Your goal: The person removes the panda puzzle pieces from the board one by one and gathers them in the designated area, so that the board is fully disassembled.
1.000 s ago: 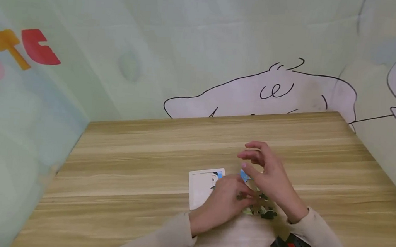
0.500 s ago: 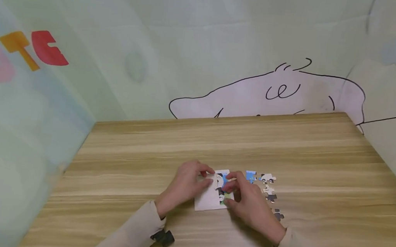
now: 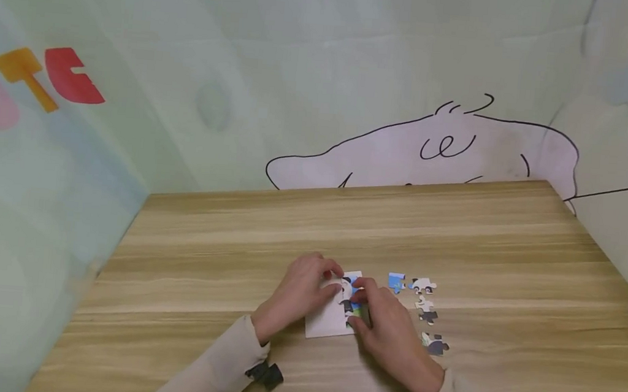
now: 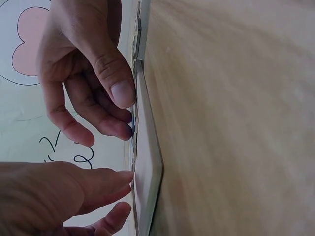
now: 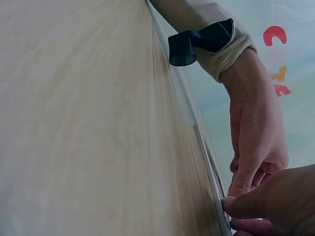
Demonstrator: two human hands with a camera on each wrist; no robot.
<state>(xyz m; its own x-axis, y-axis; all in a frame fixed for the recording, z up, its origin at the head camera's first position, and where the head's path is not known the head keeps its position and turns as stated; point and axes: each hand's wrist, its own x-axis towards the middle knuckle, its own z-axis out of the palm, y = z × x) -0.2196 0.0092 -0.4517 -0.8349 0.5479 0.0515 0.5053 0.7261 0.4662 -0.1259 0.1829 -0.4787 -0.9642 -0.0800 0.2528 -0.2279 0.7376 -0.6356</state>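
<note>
A thin white puzzle tray (image 3: 317,324) lies on the table with a joined strip of panda puzzle pieces (image 3: 346,304) along its right side. The left hand (image 3: 296,293) reaches over the tray, its thumb and forefinger touching the strip's left side. On the other side, the right hand (image 3: 392,332) has its thumb and fingers, bent and spread, on the strip's right part. Seen edge-on in the left wrist view, the fingertips of the right hand (image 4: 91,73) and left hand (image 4: 64,191) meet the flat tray (image 4: 149,162). Fingers partly cover the pieces.
Loose pieces lie right of the tray: a blue piece (image 3: 396,281), a panda-face piece (image 3: 423,285), a white-and-dark piece (image 3: 426,310) and a dark piece (image 3: 436,345). The wooden table (image 3: 221,244) ends at a printed cloth wall (image 3: 322,86).
The left hand has drawn back from the loose pieces to the tray. The right hand has come down and left onto the joined strip. Over the last half second both hands have shifted only slightly.
</note>
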